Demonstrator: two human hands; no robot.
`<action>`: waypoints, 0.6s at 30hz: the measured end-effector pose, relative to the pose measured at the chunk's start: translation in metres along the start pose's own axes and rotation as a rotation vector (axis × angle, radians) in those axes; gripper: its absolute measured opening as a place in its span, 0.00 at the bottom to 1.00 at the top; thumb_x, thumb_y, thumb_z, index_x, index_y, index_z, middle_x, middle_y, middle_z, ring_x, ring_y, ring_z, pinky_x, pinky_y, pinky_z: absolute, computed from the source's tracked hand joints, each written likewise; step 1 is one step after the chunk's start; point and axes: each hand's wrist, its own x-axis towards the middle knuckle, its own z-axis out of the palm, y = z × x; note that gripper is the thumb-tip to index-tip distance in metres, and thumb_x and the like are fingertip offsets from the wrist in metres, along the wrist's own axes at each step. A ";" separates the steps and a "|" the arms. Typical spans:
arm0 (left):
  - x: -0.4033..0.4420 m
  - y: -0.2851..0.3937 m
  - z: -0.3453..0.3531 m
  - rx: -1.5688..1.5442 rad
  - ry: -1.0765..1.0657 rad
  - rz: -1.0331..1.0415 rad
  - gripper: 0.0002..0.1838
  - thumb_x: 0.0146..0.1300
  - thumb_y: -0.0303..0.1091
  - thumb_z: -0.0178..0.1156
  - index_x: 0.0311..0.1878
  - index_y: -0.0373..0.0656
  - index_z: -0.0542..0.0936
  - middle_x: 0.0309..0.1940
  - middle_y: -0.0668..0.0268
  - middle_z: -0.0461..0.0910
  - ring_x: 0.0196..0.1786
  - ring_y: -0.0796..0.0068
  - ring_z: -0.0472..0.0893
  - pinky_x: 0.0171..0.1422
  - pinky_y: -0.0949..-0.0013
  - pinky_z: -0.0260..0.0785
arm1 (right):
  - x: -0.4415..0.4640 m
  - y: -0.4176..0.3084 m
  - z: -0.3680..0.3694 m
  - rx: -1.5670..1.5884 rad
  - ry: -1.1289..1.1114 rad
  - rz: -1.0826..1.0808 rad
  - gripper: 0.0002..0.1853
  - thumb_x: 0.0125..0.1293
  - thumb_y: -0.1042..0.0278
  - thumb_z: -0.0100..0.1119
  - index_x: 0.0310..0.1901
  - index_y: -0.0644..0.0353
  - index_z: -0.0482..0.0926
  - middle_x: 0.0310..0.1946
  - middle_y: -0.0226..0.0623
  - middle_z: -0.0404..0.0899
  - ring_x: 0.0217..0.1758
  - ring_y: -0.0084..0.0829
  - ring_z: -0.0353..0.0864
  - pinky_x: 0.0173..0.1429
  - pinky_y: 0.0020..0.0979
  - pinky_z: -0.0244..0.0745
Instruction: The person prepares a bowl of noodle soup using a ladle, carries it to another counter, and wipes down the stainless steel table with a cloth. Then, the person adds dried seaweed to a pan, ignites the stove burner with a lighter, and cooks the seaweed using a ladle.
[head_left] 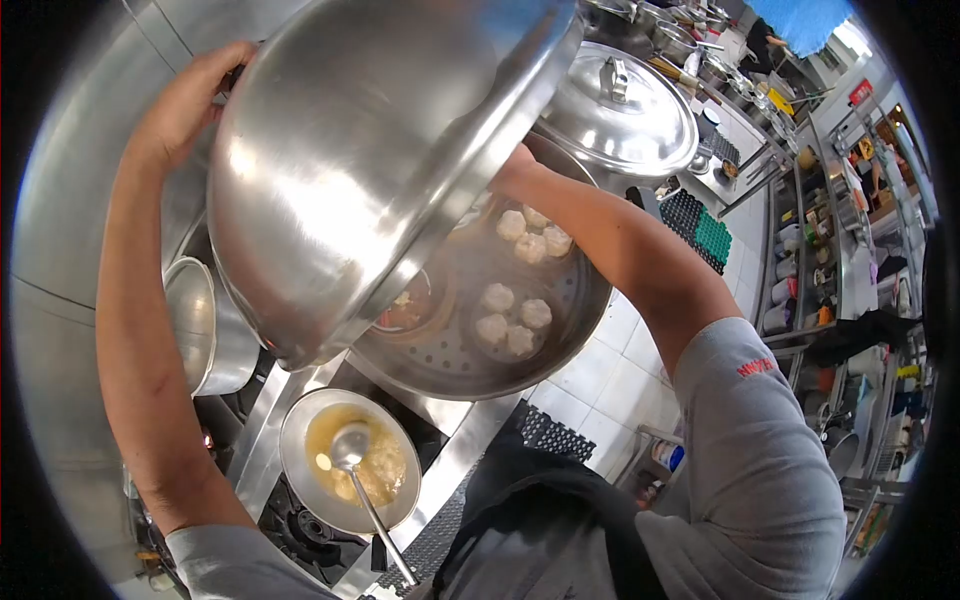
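A large domed metal lid (330,170) is tilted up over a wide round steamer tray (450,375) with holes in its base. My left hand (205,95) is closed on the handle at the lid's far left side. On the tray's right half sit two groups of pale dumplings (520,318), and a reddish dish (405,305) lies partly under the lid's edge. My right hand (513,168) reaches over the tray beside the lid's rim; its fingers are hidden behind the lid.
A pan of yellowish liquid (295,440) with a metal ladle (350,446) stands on the stove at the front. A deep pot (225,340) is at left. Behind the tray lies another lid (625,115). Shelves (800,250) line the right; a person (762,45) stands far back.
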 end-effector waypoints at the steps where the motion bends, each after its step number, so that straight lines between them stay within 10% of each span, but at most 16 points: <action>1: -0.001 0.001 0.001 0.002 0.017 -0.004 0.26 0.69 0.59 0.53 0.53 0.48 0.86 0.46 0.73 0.81 0.53 0.75 0.74 0.64 0.64 0.63 | -0.003 -0.015 -0.016 -0.082 -0.045 0.029 0.14 0.62 0.65 0.56 0.38 0.60 0.91 0.41 0.51 0.88 0.48 0.49 0.89 0.56 0.45 0.83; 6: 0.003 0.011 0.016 0.030 0.019 0.042 0.28 0.69 0.59 0.53 0.56 0.47 0.85 0.50 0.70 0.82 0.56 0.75 0.74 0.62 0.64 0.66 | -0.023 -0.112 -0.154 -0.247 -0.371 0.153 0.14 0.65 0.62 0.56 0.39 0.57 0.91 0.44 0.46 0.89 0.50 0.47 0.88 0.57 0.42 0.82; 8: -0.003 0.026 0.034 0.071 0.045 0.100 0.26 0.68 0.57 0.55 0.53 0.47 0.86 0.49 0.70 0.84 0.53 0.75 0.77 0.57 0.64 0.69 | -0.071 -0.125 -0.206 -0.154 -0.179 -0.047 0.13 0.66 0.63 0.55 0.40 0.56 0.89 0.43 0.45 0.88 0.49 0.47 0.87 0.54 0.44 0.82; 13: -0.019 0.074 0.099 0.395 -0.046 0.248 0.21 0.64 0.50 0.59 0.47 0.43 0.88 0.48 0.55 0.85 0.52 0.62 0.82 0.55 0.58 0.75 | -0.251 -0.199 -0.352 -0.129 -0.276 0.405 0.12 0.69 0.58 0.61 0.41 0.57 0.86 0.31 0.49 0.84 0.38 0.55 0.83 0.43 0.50 0.78; 18: -0.043 0.075 0.189 0.853 0.221 0.463 0.26 0.62 0.52 0.58 0.44 0.35 0.88 0.53 0.47 0.85 0.54 0.47 0.84 0.61 0.49 0.76 | -0.476 -0.216 -0.363 0.077 -0.580 0.876 0.20 0.69 0.57 0.65 0.54 0.63 0.85 0.44 0.50 0.88 0.45 0.48 0.89 0.50 0.42 0.82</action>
